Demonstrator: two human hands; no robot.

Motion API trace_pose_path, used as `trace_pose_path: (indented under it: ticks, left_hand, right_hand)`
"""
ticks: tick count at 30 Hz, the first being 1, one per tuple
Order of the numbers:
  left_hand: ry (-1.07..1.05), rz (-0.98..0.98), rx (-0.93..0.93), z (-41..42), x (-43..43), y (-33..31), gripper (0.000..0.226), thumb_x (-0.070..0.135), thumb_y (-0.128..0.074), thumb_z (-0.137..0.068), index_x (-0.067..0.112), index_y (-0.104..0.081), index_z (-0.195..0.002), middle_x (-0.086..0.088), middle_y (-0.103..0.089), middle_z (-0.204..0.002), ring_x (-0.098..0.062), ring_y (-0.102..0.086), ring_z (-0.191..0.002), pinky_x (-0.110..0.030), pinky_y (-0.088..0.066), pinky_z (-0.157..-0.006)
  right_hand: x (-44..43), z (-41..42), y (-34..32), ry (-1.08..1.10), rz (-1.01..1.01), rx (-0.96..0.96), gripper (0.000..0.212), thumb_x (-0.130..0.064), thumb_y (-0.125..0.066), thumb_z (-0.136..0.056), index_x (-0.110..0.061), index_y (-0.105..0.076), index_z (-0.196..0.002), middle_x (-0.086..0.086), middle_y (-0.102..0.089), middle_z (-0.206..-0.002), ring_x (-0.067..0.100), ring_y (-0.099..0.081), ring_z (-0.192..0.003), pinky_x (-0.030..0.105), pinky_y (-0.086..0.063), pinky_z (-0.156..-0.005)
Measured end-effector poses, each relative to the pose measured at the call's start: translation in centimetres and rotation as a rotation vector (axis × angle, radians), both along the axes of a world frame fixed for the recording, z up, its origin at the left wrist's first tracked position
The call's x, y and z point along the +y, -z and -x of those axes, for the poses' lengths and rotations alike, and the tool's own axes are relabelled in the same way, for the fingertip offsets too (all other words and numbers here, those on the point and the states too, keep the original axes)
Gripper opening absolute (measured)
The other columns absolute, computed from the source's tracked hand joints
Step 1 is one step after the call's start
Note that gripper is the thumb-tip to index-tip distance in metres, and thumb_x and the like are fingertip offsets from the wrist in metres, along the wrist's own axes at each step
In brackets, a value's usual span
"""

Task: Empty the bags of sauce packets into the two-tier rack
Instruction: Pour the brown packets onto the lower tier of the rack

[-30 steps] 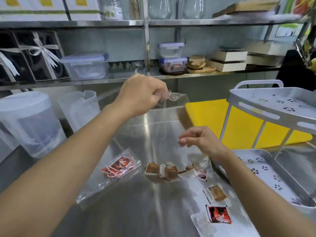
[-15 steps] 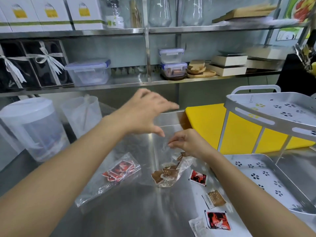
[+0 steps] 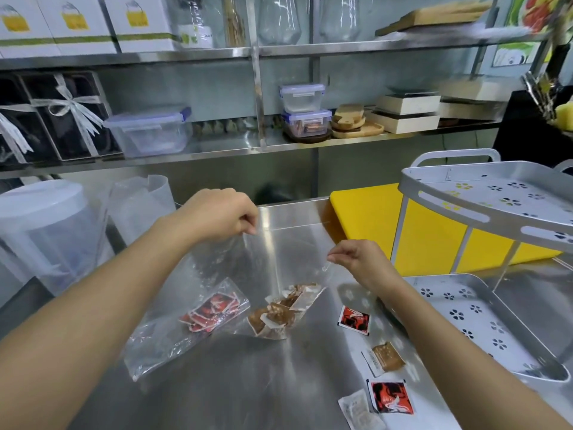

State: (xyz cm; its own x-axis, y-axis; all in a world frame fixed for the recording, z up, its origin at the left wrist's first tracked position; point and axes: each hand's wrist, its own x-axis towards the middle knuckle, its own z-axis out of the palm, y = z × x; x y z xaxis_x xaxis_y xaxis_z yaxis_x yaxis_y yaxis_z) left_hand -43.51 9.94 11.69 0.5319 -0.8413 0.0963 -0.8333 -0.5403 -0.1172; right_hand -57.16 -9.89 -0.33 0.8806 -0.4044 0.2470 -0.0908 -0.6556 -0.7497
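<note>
My left hand (image 3: 217, 214) and my right hand (image 3: 361, 259) each pinch a top edge of a clear plastic bag (image 3: 279, 262) held up over the steel counter. Brown sauce packets (image 3: 279, 311) sit bunched in the bag's bottom, which rests on the counter. To its left lies a second clear bag (image 3: 173, 330) with red sauce packets (image 3: 210, 310) inside. Loose packets lie at the right: a red one (image 3: 354, 319), a brown one (image 3: 384, 358), another red one (image 3: 391, 397) and a white one (image 3: 356, 409). The grey two-tier rack (image 3: 483, 206) stands at the right, both tiers bare.
A yellow cutting board (image 3: 372, 212) lies behind the rack. Two translucent plastic jugs (image 3: 46, 231) stand at the left. Steel wall shelves (image 3: 217, 147) behind hold plastic containers, boxes and wooden boards.
Both hands moved from reaching down at the bag of brown packets to pinching its top edges and lifting it open. Earlier the left hand held the bag up alone.
</note>
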Motion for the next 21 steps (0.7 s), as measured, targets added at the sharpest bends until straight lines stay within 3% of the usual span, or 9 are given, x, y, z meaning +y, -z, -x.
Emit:
trace_pose_path:
  ticks: [2,4,8,9,12,16,19,21]
  left_hand:
    - [-0.039,0.046,0.067,-0.7,0.7,-0.7,0.009,0.032,-0.062,-0.084,0.033,-0.066,-0.076,0.02,-0.06,-0.069,-0.015,-0.061,-0.085,-0.031,-0.046,-0.073]
    - [-0.069,0.152,0.151,-1.6,1.8,-1.7,0.015,0.033,-0.065,-0.081,0.038,-0.062,-0.067,0.021,-0.065,-0.068,-0.014,-0.063,-0.082,-0.038,-0.051,-0.081]
    - [-0.055,0.5,0.119,-1.8,3.3,-1.8,0.007,0.03,-0.065,-0.083,0.029,-0.071,-0.08,0.005,-0.073,-0.079,-0.02,-0.064,-0.078,-0.039,-0.051,-0.077]
    - [-0.068,0.537,0.085,-1.9,3.4,-1.1,0.008,0.03,-0.064,-0.083,0.026,-0.072,-0.083,0.003,-0.073,-0.082,-0.021,-0.064,-0.08,-0.038,-0.05,-0.076]
    - [-0.143,0.367,0.044,-2.1,3.4,2.4,0.014,0.034,-0.06,-0.086,0.028,-0.071,-0.089,0.004,-0.074,-0.089,-0.025,-0.064,-0.09,-0.034,-0.047,-0.076]
    - [-0.141,0.55,0.059,-2.8,3.0,3.4,0.014,0.034,-0.058,-0.087,0.027,-0.071,-0.088,0.002,-0.073,-0.087,-0.025,-0.064,-0.086,-0.036,-0.048,-0.075]
    - [-0.158,0.374,0.061,-2.8,2.8,4.3,0.015,0.036,-0.056,-0.088,0.029,-0.07,-0.09,0.004,-0.073,-0.091,-0.024,-0.063,-0.091,-0.035,-0.048,-0.074]
    - [-0.143,0.471,0.041,-2.9,2.7,4.9,0.016,0.033,-0.055,-0.089,0.026,-0.069,-0.09,0.004,-0.073,-0.091,-0.024,-0.064,-0.089,-0.033,-0.045,-0.068]
  right_hand:
    - [0.1,-0.3,-1.4,0.043,0.019,-0.07,0.015,-0.017,-0.059,-0.087,-0.008,-0.07,-0.09,0.008,-0.07,-0.089,0.018,-0.059,-0.081,0.026,-0.045,-0.07]
    - [0.5,-0.4,-3.3,0.08,0.091,-0.199,0.016,-0.018,-0.058,-0.088,-0.006,-0.07,-0.089,0.01,-0.07,-0.086,0.02,-0.058,-0.078,0.031,-0.043,-0.067]
    - [2.4,-0.7,-5.1,0.225,0.391,-0.562,0.016,-0.012,-0.055,-0.086,-0.002,-0.066,-0.081,0.004,-0.067,-0.077,0.015,-0.05,-0.075,0.028,-0.028,-0.067]
    - [2.5,-1.1,-4.7,0.227,0.414,-0.518,0.015,-0.01,-0.054,-0.087,-0.001,-0.065,-0.081,0.004,-0.066,-0.075,0.018,-0.051,-0.074,0.026,-0.025,-0.064]
    - [2.1,-2.2,-2.5,0.15,0.464,-0.245,0.015,-0.01,-0.052,-0.09,-0.002,-0.064,-0.085,0.012,-0.072,-0.08,0.035,-0.058,-0.074,0.026,-0.024,-0.064]
    - [1.8,-2.2,-3.8,0.226,0.421,-0.419,0.018,-0.01,-0.049,-0.09,-0.001,-0.063,-0.082,0.014,-0.068,-0.077,0.028,-0.051,-0.067,0.024,-0.019,-0.06]
    - [1.3,-2.8,-2.6,0.151,0.47,-0.226,0.016,-0.013,-0.05,-0.091,-0.004,-0.061,-0.086,0.014,-0.07,-0.081,0.036,-0.057,-0.075,0.031,-0.029,-0.06]
    - [0.8,-2.6,-1.7,0.179,0.457,-0.219,0.018,-0.019,-0.051,-0.091,-0.006,-0.064,-0.087,0.012,-0.071,-0.083,0.033,-0.057,-0.075,0.03,-0.028,-0.064]
